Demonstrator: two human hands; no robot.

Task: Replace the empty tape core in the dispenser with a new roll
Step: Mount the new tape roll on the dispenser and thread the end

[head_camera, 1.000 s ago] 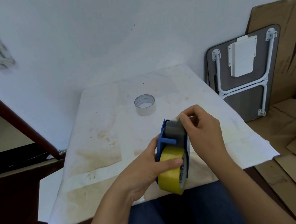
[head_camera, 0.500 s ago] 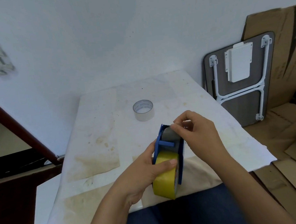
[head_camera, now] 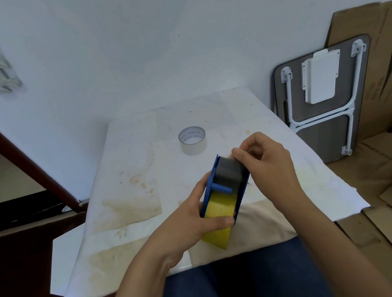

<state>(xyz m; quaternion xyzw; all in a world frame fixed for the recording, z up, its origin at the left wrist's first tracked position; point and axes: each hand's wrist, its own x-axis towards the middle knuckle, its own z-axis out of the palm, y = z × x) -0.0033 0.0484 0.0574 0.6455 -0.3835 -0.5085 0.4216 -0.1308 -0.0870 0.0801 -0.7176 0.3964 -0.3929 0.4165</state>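
Note:
A blue tape dispenser (head_camera: pixel 212 185) with a yellow tape roll (head_camera: pixel 218 216) seated in it is held above the near half of the table. My left hand (head_camera: pixel 186 224) grips the dispenser from the left, its thumb pressed across the yellow roll. My right hand (head_camera: pixel 266 162) pinches at the dispenser's far end, by the grey roller and the cutting edge; what lies between the fingertips is hidden. The empty white tape core (head_camera: pixel 193 140) stands on its rim on the table beyond the dispenser, apart from both hands.
The white, stained table (head_camera: pixel 133 179) meets a white wall at its far edge. A folded grey table with white legs (head_camera: pixel 325 101) and flat cardboard (head_camera: pixel 386 176) lean and lie to the right. A dark red beam (head_camera: pixel 22 164) slants at the left.
The dispenser has tilted a little, its far end leaning right. My right hand's fingertips have slid along the dispenser's far end. The view has shifted slightly; the core has stayed put.

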